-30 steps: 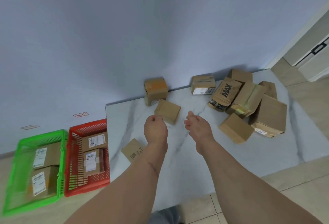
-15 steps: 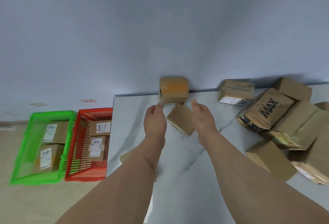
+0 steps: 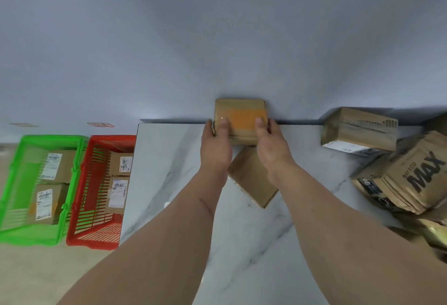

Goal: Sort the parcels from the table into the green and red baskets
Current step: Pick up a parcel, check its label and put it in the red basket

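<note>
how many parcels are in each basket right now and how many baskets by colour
green basket: 1, holding 2 parcels
red basket: 1, holding 2 parcels
total: 2 baskets, 4 parcels sorted so far; more parcels lie on the table, one gripped by both hands.

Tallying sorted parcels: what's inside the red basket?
The red basket holds two labelled boxes, one behind and one in front. Anything beneath them is hidden.
</note>
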